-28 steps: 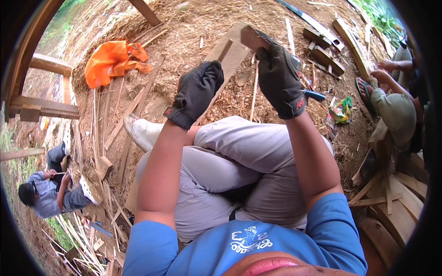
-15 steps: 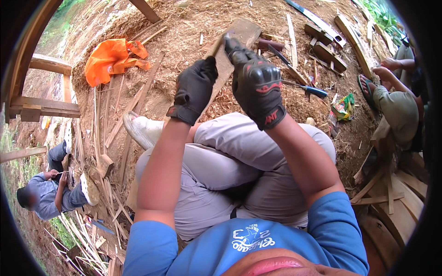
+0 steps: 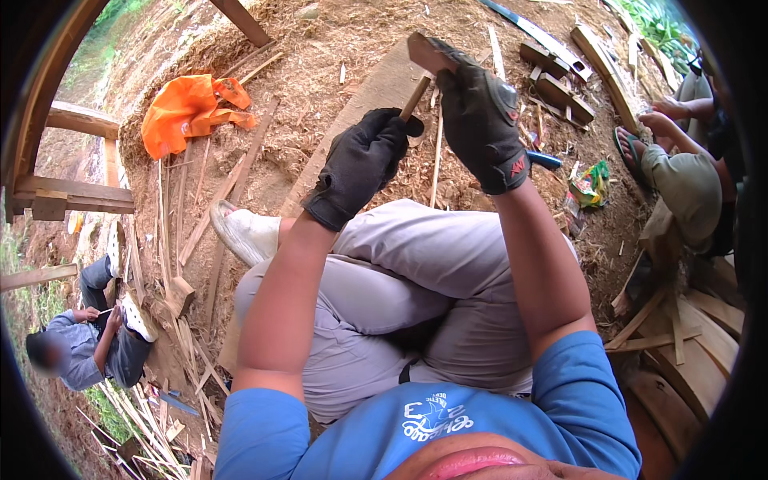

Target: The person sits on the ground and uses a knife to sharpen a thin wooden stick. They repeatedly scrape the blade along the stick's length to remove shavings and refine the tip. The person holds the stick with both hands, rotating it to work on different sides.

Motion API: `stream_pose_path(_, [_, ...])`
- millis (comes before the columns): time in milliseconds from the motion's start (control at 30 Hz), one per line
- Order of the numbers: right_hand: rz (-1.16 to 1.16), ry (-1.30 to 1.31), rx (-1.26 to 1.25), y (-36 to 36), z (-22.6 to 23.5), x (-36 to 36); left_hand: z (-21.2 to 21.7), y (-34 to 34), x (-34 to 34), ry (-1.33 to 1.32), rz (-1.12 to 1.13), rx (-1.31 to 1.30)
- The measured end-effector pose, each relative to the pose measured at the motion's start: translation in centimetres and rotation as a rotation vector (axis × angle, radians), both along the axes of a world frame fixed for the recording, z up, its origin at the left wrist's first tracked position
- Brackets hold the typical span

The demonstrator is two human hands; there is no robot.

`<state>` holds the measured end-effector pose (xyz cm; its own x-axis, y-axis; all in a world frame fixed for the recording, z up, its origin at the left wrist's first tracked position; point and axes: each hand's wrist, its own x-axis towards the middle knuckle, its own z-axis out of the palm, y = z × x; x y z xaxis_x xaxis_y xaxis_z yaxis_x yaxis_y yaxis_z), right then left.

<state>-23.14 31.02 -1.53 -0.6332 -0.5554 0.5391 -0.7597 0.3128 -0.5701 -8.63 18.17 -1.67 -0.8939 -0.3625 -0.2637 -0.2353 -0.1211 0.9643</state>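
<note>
My left hand (image 3: 364, 166), in a black glove, is closed around a slim wooden stick (image 3: 414, 96) that points up and away from the fist. Just right of it, my gloved right hand (image 3: 478, 120) grips a flat brown piece (image 3: 430, 54) with a squared end. Whether that piece is a blade or wood, I cannot tell. It juts to the left, above the stick's tip and apart from it. Beneath both hands a wide plank (image 3: 372, 90) lies slanted on the ground, running past my crossed legs.
A blue-handled tool (image 3: 545, 159) lies right of my right hand. Beyond are two wooden hand planes (image 3: 547, 60) and a long saw-like blade (image 3: 538, 34). An orange bag (image 3: 182, 116) rests at left. One person (image 3: 96, 344) sits at left, another (image 3: 688, 176) at right.
My right hand has moved right and turned, bringing the flat brown piece into view. My left hand has shifted right with the stick, leaving more of the plank uncovered.
</note>
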Motion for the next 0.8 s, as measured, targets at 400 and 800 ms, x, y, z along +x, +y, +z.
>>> stream_pose_path(400, [0.051,0.338,-0.008,-2.3,-2.0,4.0,-3.0,-2.6,-0.4,0.005,0.146,-0.260])
stream_pose_path(800, [-0.092,-0.110,0.003,-0.3,-1.0,-0.4,0.2,-0.4,-0.3,-0.071,0.054,0.106])
